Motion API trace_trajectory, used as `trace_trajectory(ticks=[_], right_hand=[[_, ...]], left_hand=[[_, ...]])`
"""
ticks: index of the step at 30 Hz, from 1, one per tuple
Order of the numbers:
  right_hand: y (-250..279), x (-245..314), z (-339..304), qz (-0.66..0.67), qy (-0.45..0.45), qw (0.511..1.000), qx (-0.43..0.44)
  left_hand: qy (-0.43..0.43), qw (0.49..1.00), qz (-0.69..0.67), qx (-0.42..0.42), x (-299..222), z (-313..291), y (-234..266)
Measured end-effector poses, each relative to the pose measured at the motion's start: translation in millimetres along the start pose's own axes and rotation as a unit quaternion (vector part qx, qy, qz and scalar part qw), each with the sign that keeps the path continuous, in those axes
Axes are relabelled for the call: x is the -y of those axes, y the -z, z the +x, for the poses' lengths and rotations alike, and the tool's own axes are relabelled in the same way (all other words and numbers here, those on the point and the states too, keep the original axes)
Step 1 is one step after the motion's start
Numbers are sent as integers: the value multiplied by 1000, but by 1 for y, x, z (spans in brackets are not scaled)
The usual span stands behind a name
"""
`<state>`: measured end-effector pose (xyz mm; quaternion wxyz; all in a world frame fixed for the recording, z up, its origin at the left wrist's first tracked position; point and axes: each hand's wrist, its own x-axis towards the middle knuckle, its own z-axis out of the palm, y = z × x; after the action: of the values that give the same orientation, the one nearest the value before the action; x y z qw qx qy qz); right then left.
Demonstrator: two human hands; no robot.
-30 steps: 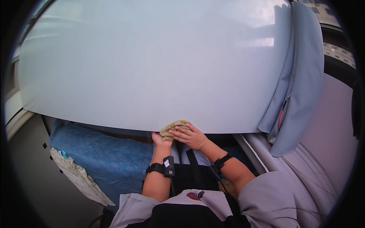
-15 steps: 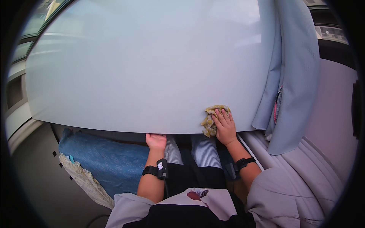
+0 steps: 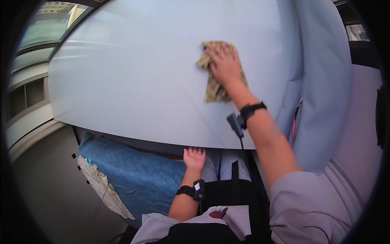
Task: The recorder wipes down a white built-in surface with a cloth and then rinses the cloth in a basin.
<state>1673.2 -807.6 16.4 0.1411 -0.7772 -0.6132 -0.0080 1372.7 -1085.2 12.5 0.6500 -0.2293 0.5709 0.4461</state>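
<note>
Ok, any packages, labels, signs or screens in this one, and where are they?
No packages, signs or screens show.
Small pale tag: on the black band at the left wrist, squarish, too small to read.
Otherwise only the right hand pressing a yellow patterned cloth on the pale table.

I see short pale grey sleeves ending well back from the fingers on both arms. Each wrist carries a black band behind the left hand [image 3: 194, 157] and right hand [image 3: 224, 63]; the left one bears a small white square tag.
</note>
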Motion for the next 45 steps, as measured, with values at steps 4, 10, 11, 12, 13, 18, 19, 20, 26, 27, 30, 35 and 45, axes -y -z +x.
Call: trace_trajectory(ticks=[4, 10, 11, 12, 13, 18, 19, 20, 26, 27, 30, 35, 45], right_hand=[[-2, -41, 47, -66, 33, 997, -32], [25, 56, -107, 188, 316, 919, 140], [24, 64, -180, 230, 412, 857, 209], [31, 63, -199, 225, 410, 861, 201], [36, 59, -211, 220, 409, 864, 192], [67, 5, -255, 127, 269, 943, 147], [70, -6, -256, 115, 271, 944, 151], [69, -15, -240, 90, 202, 965, 142], [46, -47, -123, 53, -20, 992, 114], [39, -56, -90, 45, -5, 993, 112], [9, -82, 18, -29, -123, 992, -19], [-32, -113, 171, -82, -171, 980, -56], [-54, -166, 311, -123, -212, 968, -47]], left_hand=[[-4, 999, -16, 37, -8, 0, -8], [-59, 997, 40, -14, -22, 8, 3], [-50, 998, 41, -9, -15, 12, 0], [-30, 998, 48, -16, -7, 14, 4], [-11, 998, 54, -23, 1, 15, 8], [-1, 996, -43, -84, 21, 24, -10], [-1, 997, -59, -49, 17, 27, -17], [13, 997, -81, 12, 7, 43, -24], [27, 989, -105, 104, 3, 41, -34], [29, 986, -122, 109, 5, 39, -39], [52, 981, -154, 105, 5, 40, -45], [44, 984, -156, 78, 0, 40, -44], [35, 983, -179, 21, -3, 36, -47]])
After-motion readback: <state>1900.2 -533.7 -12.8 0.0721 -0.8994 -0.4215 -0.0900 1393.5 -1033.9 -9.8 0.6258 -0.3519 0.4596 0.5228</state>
